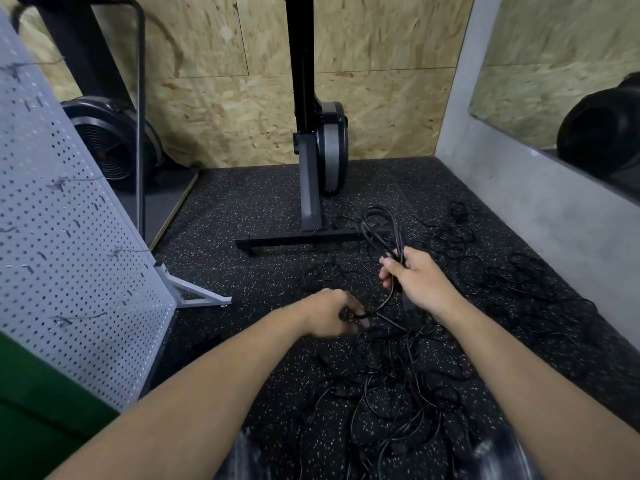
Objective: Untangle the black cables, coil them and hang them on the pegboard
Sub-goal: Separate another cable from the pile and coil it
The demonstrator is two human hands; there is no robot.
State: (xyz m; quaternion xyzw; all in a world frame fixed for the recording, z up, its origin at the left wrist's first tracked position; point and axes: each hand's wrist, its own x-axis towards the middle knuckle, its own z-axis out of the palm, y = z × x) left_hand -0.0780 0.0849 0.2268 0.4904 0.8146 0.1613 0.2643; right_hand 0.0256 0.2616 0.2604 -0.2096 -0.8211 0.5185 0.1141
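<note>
Head cam — looks fwd & down, close over speckled floor (242, 202).

Cables (398, 393) sprawl on the floor (242, 202), pegboard (69, 237) left.

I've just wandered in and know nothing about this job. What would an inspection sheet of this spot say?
Surface: black speckled floor.
Job's things: pegboard at left, no black cable seen hanging on it; small coil held up.
Clutter: nothing seen beyond the job's cables.
Grips: right hand grips the coil; left hand holds a cable strand.
Cables: tangled cables spread over the floor, under and beyond the hands.
Surroundings: exercise machine, fan wheel, chipboard wall, mirror.
</note>
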